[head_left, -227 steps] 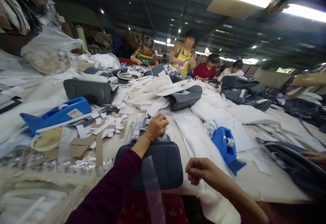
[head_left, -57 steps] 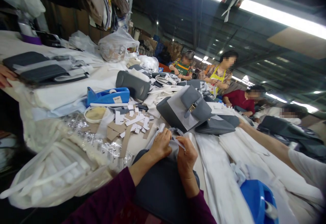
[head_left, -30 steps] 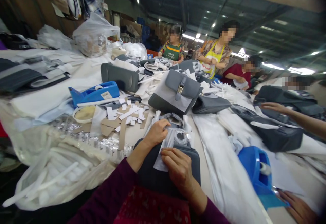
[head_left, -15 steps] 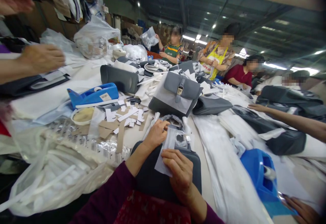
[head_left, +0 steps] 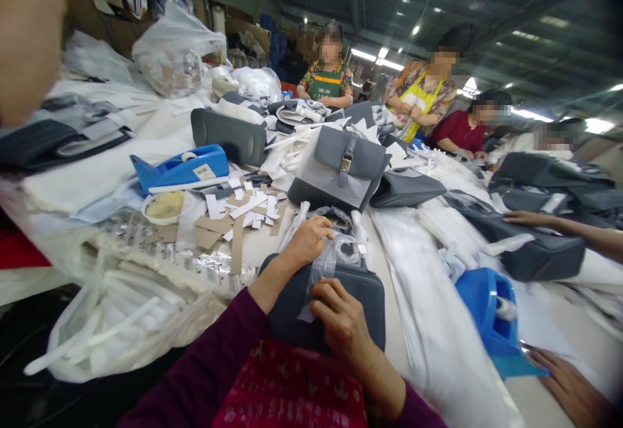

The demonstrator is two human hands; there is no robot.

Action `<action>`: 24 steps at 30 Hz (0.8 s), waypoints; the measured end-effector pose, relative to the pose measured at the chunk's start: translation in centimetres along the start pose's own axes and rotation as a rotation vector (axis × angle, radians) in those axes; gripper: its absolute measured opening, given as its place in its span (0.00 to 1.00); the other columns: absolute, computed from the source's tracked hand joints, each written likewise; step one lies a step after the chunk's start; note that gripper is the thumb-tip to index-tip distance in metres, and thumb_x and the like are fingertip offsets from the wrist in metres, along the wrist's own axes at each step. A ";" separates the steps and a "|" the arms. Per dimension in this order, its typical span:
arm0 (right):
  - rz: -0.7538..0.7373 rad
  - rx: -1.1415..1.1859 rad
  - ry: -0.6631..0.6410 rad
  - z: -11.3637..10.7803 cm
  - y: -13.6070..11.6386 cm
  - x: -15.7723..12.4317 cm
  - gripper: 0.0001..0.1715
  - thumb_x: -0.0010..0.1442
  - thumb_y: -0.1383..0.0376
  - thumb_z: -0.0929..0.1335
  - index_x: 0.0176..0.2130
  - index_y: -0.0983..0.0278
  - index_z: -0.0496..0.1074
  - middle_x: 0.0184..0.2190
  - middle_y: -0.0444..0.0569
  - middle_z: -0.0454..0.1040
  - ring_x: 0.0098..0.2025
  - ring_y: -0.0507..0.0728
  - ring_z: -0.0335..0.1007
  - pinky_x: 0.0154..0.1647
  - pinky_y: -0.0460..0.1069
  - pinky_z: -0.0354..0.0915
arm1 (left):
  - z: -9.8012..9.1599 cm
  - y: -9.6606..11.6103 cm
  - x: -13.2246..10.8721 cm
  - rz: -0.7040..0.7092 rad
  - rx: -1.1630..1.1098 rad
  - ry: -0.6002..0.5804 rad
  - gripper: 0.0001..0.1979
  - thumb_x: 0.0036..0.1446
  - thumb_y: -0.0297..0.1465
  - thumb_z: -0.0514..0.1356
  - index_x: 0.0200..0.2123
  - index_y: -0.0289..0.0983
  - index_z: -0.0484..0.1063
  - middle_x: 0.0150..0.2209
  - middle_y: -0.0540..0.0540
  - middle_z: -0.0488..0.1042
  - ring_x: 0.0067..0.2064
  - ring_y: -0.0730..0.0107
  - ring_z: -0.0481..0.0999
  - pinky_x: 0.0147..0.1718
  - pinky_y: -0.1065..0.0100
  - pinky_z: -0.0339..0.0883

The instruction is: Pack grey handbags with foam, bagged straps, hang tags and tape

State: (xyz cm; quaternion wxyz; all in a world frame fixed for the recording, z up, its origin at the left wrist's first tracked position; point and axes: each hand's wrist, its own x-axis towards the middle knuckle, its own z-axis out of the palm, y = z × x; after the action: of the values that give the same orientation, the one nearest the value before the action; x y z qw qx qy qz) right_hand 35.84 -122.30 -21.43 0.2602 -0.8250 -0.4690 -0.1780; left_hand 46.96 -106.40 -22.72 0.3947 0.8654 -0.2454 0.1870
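R hand [head_left: 343, 318] now on clr strip [head_left: 321, 267], prev. off.

Sleeves [head_left: 209, 356] are purple, the white-printed apron [head_left: 292, 386] red

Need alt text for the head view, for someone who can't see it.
A person's right hand touches a translucent strip over a dark gray bag, the left hand near the strip's far end. A buckled gray bag sits beyond on the cluttered table; co-workers are across it.
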 end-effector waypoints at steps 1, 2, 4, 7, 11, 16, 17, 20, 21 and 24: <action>0.009 0.003 -0.018 -0.1 -0.1 -0.1 0.18 0.65 0.75 0.57 0.30 0.63 0.69 0.34 0.51 0.72 0.44 0.56 0.67 0.44 0.52 0.69 | 0.0 0.0 0.1 -0.006 -0.011 -0.025 0.20 0.44 0.14 0.50 0.32 0.35 0.77 0.43 0.43 0.75 0.50 0.61 0.71 0.54 0.56 0.63; 0.018 0.007 -0.041 -0.2 -0.3 -0.2 0.17 0.65 0.75 0.57 0.31 0.63 0.69 0.34 0.51 0.71 0.45 0.56 0.67 0.46 0.53 0.69 | 0.0 0.0 0.2 -0.018 -0.017 -0.039 0.19 0.45 0.14 0.50 0.31 0.35 0.77 0.41 0.43 0.76 0.48 0.61 0.72 0.53 0.56 0.64; 0.039 0.019 -0.103 -0.5 -0.6 -0.3 0.11 0.64 0.72 0.61 0.34 0.63 0.70 0.36 0.51 0.71 0.48 0.57 0.67 0.53 0.56 0.67 | 0.0 0.1 0.4 -0.032 -0.017 -0.031 0.18 0.46 0.14 0.50 0.30 0.34 0.77 0.40 0.42 0.78 0.47 0.61 0.73 0.52 0.55 0.65; 0.056 0.058 -0.159 -1.2 -1.1 -0.6 0.08 0.62 0.61 0.68 0.39 0.64 0.71 0.40 0.52 0.72 0.53 0.60 0.66 0.62 0.60 0.61 | -0.5 1.1 -0.1 0.030 -0.051 -0.021 0.18 0.46 0.14 0.51 0.30 0.34 0.77 0.39 0.43 0.79 0.50 0.61 0.73 0.55 0.56 0.64; 0.070 0.052 -0.150 -1.6 -1.4 -1.5 0.13 0.63 0.60 0.67 0.46 0.64 0.72 0.44 0.53 0.73 0.57 0.60 0.65 0.64 0.61 0.58 | -2.2 4.0 -4.3 0.107 -0.076 -0.093 0.18 0.54 0.16 0.50 0.37 0.35 0.77 0.42 0.43 0.79 0.52 0.65 0.73 0.57 0.60 0.63; 0.021 -0.077 -0.167 -1.2 -1.6 -3.5 0.31 0.59 0.58 0.69 0.58 0.69 0.65 0.58 0.61 0.66 0.66 0.65 0.52 0.65 0.65 0.57 | -5.0 6.1 -11.1 0.191 0.112 -0.362 0.35 0.58 0.37 0.61 0.65 0.35 0.53 0.67 0.37 0.53 0.68 0.56 0.52 0.65 0.54 0.48; 0.015 -0.091 -0.179 -1.1 -1.5 -3.7 0.32 0.59 0.59 0.69 0.59 0.70 0.64 0.59 0.62 0.64 0.66 0.65 0.51 0.65 0.64 0.56 | -5.2 6.1 -11.7 0.224 0.140 -0.420 0.45 0.53 0.43 0.64 0.67 0.34 0.47 0.69 0.35 0.48 0.69 0.53 0.47 0.66 0.52 0.45; 0.014 -0.091 -0.195 -1.1 -0.8 -3.9 0.32 0.59 0.62 0.68 0.60 0.71 0.62 0.60 0.62 0.64 0.66 0.64 0.51 0.66 0.64 0.55 | -5.2 5.3 -11.7 0.274 0.196 -0.483 0.56 0.47 0.51 0.66 0.68 0.32 0.41 0.69 0.32 0.42 0.70 0.50 0.41 0.66 0.51 0.40; 0.012 -0.079 -0.192 -1.0 -0.3 -3.8 0.32 0.59 0.62 0.68 0.60 0.70 0.63 0.60 0.61 0.64 0.66 0.64 0.52 0.66 0.64 0.55 | -5.0 5.0 -11.4 0.278 0.203 -0.479 0.55 0.47 0.50 0.66 0.68 0.32 0.41 0.69 0.32 0.43 0.70 0.50 0.41 0.66 0.51 0.40; 0.000 -0.029 -0.172 -1.1 1.1 -3.5 0.31 0.59 0.60 0.69 0.59 0.68 0.63 0.59 0.61 0.65 0.66 0.64 0.52 0.65 0.64 0.55 | -4.3 4.3 -10.4 0.292 0.203 -0.477 0.53 0.49 0.48 0.65 0.68 0.33 0.42 0.69 0.33 0.44 0.70 0.51 0.43 0.66 0.52 0.41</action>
State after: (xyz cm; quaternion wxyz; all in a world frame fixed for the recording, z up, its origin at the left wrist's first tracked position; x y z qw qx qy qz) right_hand 35.05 -125.82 -22.70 0.2071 -0.8409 -0.4871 -0.1132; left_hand 35.55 -102.65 -22.87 0.2064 0.8756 -0.4330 0.0568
